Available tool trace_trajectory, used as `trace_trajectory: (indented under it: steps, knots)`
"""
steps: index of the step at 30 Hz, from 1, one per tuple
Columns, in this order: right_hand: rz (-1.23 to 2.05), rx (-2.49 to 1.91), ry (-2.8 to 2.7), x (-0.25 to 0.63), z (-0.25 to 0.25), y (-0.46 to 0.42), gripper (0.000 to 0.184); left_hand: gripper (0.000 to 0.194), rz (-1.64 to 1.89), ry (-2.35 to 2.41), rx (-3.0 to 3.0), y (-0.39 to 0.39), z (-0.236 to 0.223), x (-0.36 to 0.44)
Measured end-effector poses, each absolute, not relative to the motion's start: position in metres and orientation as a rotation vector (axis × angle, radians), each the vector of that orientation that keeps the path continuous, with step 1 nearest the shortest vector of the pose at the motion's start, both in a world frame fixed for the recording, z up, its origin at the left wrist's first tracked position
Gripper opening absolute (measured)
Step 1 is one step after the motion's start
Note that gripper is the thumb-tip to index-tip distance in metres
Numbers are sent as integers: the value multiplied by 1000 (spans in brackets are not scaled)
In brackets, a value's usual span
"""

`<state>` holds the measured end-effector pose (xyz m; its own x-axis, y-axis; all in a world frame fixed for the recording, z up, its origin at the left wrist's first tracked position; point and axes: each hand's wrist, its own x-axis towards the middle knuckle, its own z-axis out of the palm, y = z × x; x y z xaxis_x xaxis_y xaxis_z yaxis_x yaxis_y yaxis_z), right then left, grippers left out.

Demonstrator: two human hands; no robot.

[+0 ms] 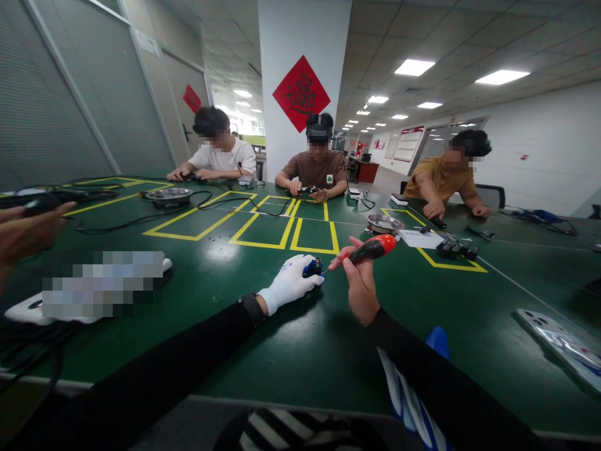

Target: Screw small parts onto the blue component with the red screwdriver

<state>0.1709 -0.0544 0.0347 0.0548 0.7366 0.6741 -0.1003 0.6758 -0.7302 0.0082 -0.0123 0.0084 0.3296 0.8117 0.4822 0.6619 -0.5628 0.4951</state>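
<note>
My left hand (pixel 290 280), in a white glove, is closed around a small dark-blue and black part (pixel 313 268) just above the green table. Much of that part is hidden by the glove, so I cannot tell its kind. In my bare right hand (pixel 360 288) is a screwdriver (pixel 373 248) with a red and black handle. Its thin shaft points left, and the tip meets or nearly meets the side of the blue and black part; contact is too small to make out.
Yellow tape outlines mark the green table (pixel 263 369). Metal bowls (pixel 385 223) and black blocks (pixel 457 248) lie beyond my hands. A phone (pixel 561 344) is at right; a blue-and-white glove (pixel 408 394) lies beneath my right arm. Another person's hand (pixel 35 232) enters from the left; several people sit opposite.
</note>
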Motion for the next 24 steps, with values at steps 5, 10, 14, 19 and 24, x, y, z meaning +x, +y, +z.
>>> trace_trajectory:
  steps: [5,10,14,19,24]
  knots:
    - [345,-730,-1604,182,39,-53,11,24,1027,1327,2462,-16,10,8]
    - [381,-821,-1645,181,36,-57,11,31,1018,1337,2478,-14,5,6]
    - [459,-784,-1627,178,32,-61,12,35,995,1355,2478,-11,-1,5]
    - [459,-792,-1613,178,34,-62,12,38,997,1349,2465,-11,0,4]
    - [472,-801,-1596,178,34,-61,13,31,1005,1330,2449,-13,3,4]
